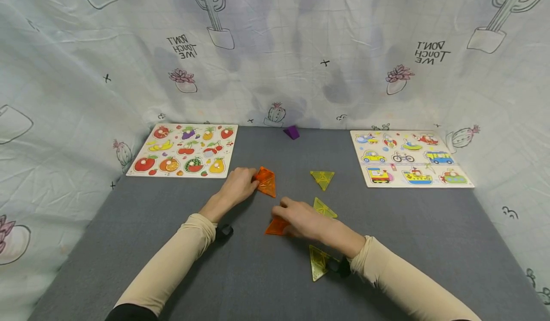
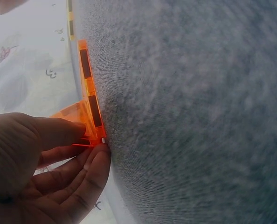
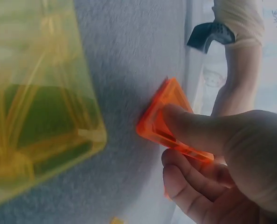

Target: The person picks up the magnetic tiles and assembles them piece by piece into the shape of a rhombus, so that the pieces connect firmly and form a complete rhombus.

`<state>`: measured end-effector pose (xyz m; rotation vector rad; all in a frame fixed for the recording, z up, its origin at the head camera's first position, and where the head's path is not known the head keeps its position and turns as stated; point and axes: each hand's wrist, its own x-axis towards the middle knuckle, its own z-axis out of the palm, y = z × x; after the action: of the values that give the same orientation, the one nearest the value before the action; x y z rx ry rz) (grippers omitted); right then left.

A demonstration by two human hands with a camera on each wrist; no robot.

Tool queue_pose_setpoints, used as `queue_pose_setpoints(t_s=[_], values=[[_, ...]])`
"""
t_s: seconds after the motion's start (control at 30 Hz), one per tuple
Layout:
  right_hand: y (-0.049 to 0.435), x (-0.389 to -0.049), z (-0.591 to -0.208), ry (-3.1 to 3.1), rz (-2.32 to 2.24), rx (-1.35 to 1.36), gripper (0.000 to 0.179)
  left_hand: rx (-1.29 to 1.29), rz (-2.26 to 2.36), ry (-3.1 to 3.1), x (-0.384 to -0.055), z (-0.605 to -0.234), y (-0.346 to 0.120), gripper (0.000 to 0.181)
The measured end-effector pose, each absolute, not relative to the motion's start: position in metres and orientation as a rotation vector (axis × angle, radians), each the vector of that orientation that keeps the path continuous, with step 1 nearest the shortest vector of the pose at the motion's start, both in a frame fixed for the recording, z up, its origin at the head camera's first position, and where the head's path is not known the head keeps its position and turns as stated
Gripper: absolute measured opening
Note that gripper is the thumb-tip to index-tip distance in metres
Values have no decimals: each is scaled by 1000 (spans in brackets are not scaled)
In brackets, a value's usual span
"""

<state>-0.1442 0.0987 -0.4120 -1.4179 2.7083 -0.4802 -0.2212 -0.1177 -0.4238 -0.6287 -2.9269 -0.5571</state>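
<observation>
My left hand (image 1: 239,184) pinches translucent orange triangular magnetic tiles (image 1: 267,182) by their left corner. In the left wrist view, one orange tile (image 2: 93,93) lies along the grey tabletop while another orange piece (image 2: 71,114) tilts up from it under the thumb. Nearer the front, my right hand (image 1: 302,218) holds a further orange triangular tile (image 1: 276,226). The right wrist view has the thumb pressed on the face of this orange tile (image 3: 164,116), with fingers curled behind it. A yellow triangular tile (image 3: 45,107) looms close beside that hand.
Yellow triangular tiles lie right of centre: one at the back (image 1: 322,180), another behind the right hand (image 1: 323,208), a third (image 1: 318,263) partly under the right wrist strap. A purple piece (image 1: 292,132) sits by the back curtain. Fruit (image 1: 182,172) and vehicle (image 1: 397,184) puzzle boards flank the table.
</observation>
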Motion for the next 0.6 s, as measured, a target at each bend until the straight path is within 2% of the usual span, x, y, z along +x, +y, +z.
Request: queue_pose_setpoints(t_s=[0.23,0.4,0.6], values=[[106,-152,-413,2853,-535,-1370,29,-655,-557,-2895,-222,-426,-119,11],[109,-158,-413,2944,-546,-1287,26,-664,-547,-2892,-222,-426,-119,19],[111,-162,-416,3090,-561,-1180,23,-683,-534,-2891,-221,-426,-120,21]])
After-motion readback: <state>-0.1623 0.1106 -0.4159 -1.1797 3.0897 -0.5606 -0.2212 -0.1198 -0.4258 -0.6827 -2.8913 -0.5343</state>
